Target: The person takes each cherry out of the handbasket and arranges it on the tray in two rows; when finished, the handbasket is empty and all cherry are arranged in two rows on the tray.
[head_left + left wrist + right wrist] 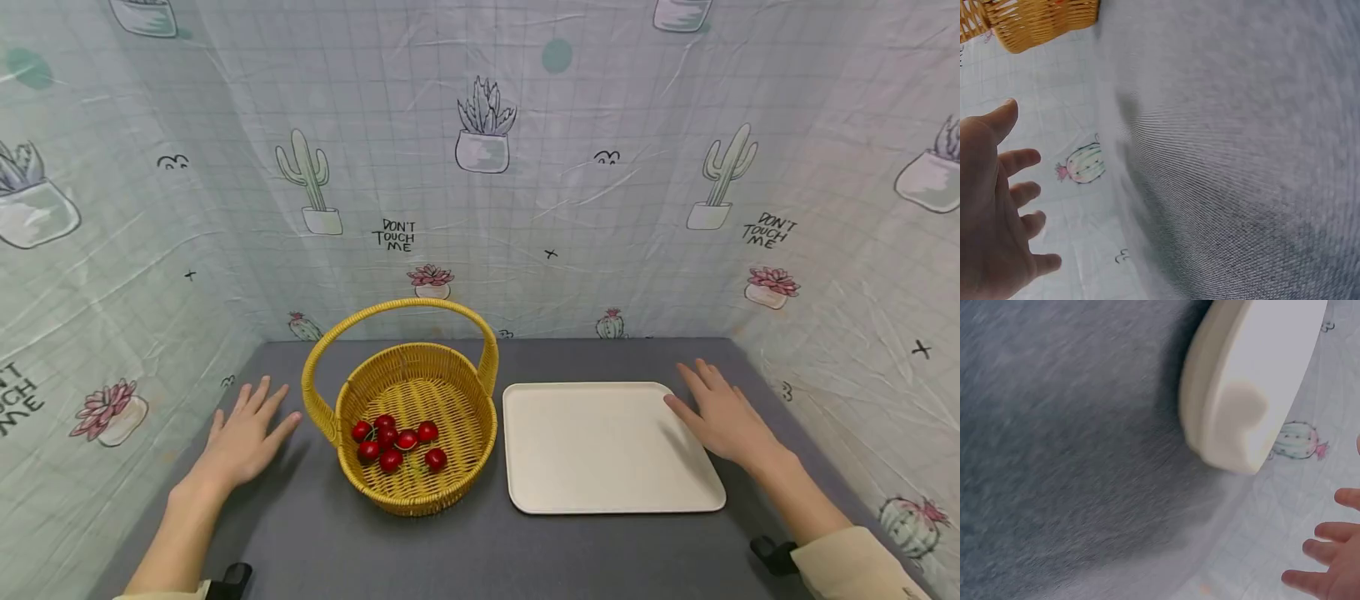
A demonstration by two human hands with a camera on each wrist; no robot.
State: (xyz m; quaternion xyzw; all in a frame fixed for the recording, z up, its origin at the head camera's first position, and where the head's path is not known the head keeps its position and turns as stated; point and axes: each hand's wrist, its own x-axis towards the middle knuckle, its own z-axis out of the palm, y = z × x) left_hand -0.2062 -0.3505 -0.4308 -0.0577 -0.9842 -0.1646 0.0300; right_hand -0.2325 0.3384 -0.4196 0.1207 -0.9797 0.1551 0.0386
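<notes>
Pale sleeves (855,567) are closest, one at the bottom of each arm, with a small black thing (775,557) by each wrist. Past them, the left hand (238,442) is spread wide and holds nothing, near the left side of a yellow basket (416,500). Red cherries (390,461) sit in the basket, mostly on its left side (some are bunched up and touching). Its big round handle (405,305) stands up. Just to the right of the basket, a flat white tray (600,450) lies on the gray table (337,550). By the tray's far right corner is the right hand (723,417), fingers out straight, with nothing in it. Behind it all hangs a pale sheet (525,208) with cactus pictures on it.
</notes>
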